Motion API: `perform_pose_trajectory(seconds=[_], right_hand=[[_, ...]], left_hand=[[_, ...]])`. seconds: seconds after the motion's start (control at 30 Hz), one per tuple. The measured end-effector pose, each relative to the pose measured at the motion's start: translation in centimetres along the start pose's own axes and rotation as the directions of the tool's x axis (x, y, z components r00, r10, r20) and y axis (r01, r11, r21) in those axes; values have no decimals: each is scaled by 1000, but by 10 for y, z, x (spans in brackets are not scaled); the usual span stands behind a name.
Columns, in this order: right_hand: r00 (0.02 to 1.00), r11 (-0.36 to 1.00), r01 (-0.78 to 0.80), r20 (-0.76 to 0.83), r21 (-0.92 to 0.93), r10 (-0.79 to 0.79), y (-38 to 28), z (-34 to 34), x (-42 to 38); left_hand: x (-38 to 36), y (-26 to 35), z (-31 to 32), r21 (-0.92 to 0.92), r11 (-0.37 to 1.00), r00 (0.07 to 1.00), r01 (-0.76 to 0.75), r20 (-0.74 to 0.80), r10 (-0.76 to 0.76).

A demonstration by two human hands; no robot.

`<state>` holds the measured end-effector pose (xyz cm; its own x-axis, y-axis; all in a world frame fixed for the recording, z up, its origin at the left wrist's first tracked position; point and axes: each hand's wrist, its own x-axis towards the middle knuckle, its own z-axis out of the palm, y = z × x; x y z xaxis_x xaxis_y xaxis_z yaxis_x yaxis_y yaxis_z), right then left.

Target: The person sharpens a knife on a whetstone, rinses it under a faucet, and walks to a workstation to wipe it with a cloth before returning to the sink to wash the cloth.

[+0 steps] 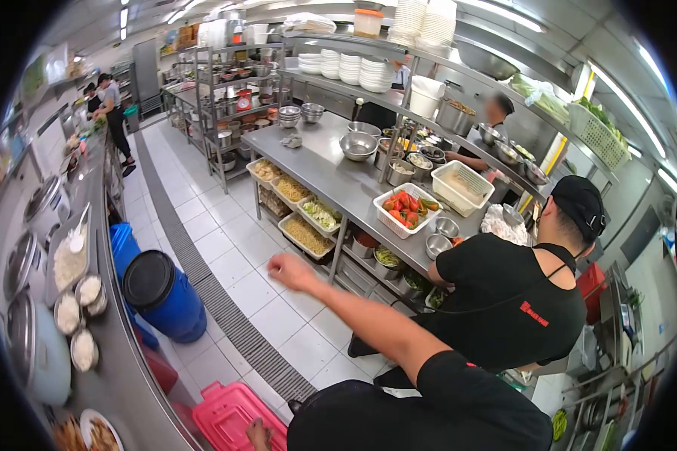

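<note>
Kitchen aisle (237,263), bustling!
Right hand (292,272) hovers half-curled, visibly empty; seven o'clock, left hand (259,436) over pink lid (229,410), grip unclear.

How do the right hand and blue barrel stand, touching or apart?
Apart; the head view shows floor between the right hand and blue barrel.

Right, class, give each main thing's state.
Black-lidded blue plastic barrel: upright, closed
Pink plastic lid: lying flat
White rectangular plastic basket: filled, mostly red peppers
Round steel bowl: upright, uncovered
White rice heap: uncovered
Left hand: at lid, contact unclear
Right hand: extended, loosely curled
</note>
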<state>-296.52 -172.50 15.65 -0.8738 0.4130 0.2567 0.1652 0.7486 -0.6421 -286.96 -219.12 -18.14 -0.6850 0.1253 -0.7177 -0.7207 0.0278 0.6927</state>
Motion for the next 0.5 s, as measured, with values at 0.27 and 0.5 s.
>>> perform_pose_trajectory(seconds=[0.27, 0.5], right_hand=[[749, 930, -355, -625, -99, 220, 146, -223, 160], [364, 959, -108, -887, 261, 283, 260, -425, 258]], left_hand=[[57, 126, 64, 144, 989, 1000, 26, -8, -25], [129, 210, 157, 196, 980, 1000, -14, -20, 18]])
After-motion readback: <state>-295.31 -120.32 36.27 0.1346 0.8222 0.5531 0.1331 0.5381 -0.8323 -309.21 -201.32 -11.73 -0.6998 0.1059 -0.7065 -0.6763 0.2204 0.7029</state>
